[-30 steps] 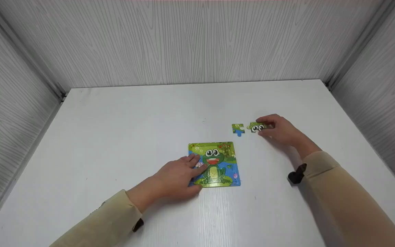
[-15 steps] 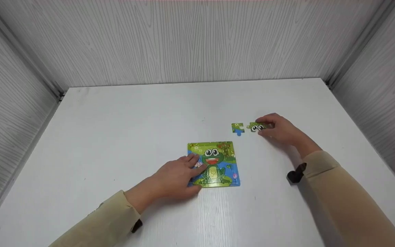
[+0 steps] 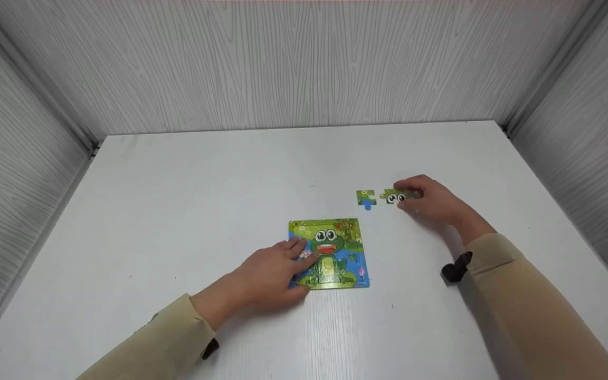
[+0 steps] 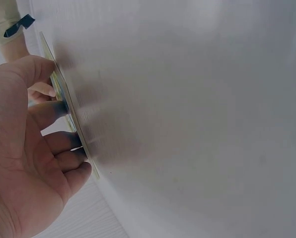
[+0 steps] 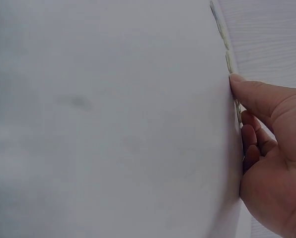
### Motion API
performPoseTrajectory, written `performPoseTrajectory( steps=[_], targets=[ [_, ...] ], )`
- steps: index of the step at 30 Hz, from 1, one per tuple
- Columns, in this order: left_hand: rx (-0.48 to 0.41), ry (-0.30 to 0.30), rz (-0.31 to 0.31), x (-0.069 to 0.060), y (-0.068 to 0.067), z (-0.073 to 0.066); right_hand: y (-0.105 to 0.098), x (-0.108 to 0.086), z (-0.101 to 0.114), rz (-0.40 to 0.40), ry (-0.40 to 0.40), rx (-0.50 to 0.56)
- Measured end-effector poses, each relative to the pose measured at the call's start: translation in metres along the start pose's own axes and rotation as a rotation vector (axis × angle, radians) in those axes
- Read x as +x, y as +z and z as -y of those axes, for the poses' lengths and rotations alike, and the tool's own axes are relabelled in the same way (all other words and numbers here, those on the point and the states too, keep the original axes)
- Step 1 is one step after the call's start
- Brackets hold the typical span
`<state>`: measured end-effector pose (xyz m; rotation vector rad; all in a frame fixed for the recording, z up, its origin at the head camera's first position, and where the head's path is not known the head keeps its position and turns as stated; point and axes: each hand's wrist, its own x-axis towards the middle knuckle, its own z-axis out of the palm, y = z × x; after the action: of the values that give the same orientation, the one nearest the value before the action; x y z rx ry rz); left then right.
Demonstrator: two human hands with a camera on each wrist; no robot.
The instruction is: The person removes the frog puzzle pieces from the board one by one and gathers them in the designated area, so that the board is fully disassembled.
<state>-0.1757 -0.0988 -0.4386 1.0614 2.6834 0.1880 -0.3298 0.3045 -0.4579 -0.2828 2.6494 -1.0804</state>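
Note:
A square frog jigsaw puzzle (image 3: 340, 261) lies flat on the white table in the head view. My left hand (image 3: 272, 272) rests on its left side with the fingers spread over the picture and the thumb at the front edge. Farther back on the right, my right hand (image 3: 433, 200) pinches a puzzle piece with frog eyes (image 3: 392, 197) between thumb and fingers, down at the table. A green and blue puzzle piece (image 3: 366, 198) lies just left of that one, with a small gap between them. Seen edge-on in the right wrist view, the held piece is partly hidden by the thumb.
The white table (image 3: 188, 190) ends at a back wall (image 3: 304, 63) of pale wood-grain panels, with similar panels on both sides. A black strap end (image 3: 455, 268) hangs at the right sleeve, and another (image 3: 210, 348) at the left sleeve.

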Motion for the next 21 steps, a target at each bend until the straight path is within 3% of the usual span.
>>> performPoseTrajectory(
  steps=[10,16,21],
  targets=[
    [0.001,-0.005,0.009,0.000,-0.001,0.000,-0.001,-0.003,0.001,-0.040,0.072,0.044],
    [0.000,-0.002,0.007,-0.001,-0.001,0.000,0.001,-0.005,0.006,-0.085,0.033,0.080],
    [-0.008,-0.005,0.001,-0.001,0.000,0.000,0.004,-0.007,0.017,-0.129,-0.063,0.055]
  ],
)
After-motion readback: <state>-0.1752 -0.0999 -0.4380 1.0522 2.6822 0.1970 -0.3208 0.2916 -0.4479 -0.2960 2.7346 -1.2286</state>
